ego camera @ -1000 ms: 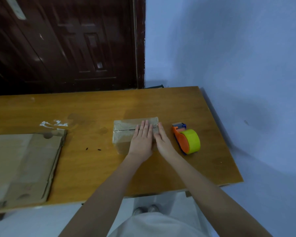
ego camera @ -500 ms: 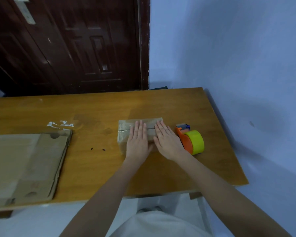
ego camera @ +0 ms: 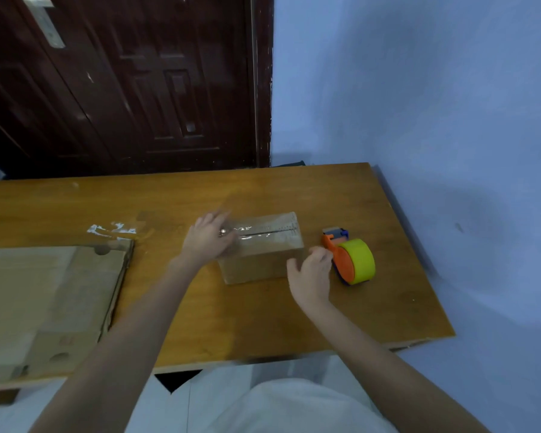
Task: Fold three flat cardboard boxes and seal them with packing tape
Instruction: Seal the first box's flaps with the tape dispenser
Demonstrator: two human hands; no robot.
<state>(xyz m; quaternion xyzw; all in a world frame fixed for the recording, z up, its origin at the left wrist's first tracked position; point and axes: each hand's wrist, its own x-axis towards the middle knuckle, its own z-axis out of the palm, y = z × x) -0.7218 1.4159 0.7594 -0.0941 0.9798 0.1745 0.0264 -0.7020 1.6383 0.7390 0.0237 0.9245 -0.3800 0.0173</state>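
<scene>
We see a folded box point(ego camera: 263, 248) mid-table point(ego camera: 294, 307), top seam taped with clear tape that glints. Left hand point(ego camera: 208, 242) lies over the box's left end, fingers spread and fairly straight, blurred at the tips — pressing or resting on the top, we can't tell which; no curl around anything that we can make out. Right hand point(ego camera: 311, 271) sits just off the box's near right corner, fingers loosely curled, thumb side toward the box. Whether it touches the box or the dispenser we cannot tell; nothing is clearly held in it.

Tape gun point(ego camera: 350, 260) — orange body, yellow-green roll, blue part at the far end — stands on the table just right of the right hand, close beside the fingers, and apart from the box. The roll faces the table's right edge.

Well left of the left hand, a stack of flat cardboard point(ego camera: 50, 301) lies at the table's left side, running out of view; it has notch cutouts at its far and near ends. Between that stack's far corner and the left hand we see scraps of clear tape point(ego camera: 110, 230) stuck on the tabletop.

Both forearms are bare, reaching in from the near edge. Behind the table there's a dark door point(ego camera: 122, 82) on the left and a blue wall point(ego camera: 419, 89) on the right.
</scene>
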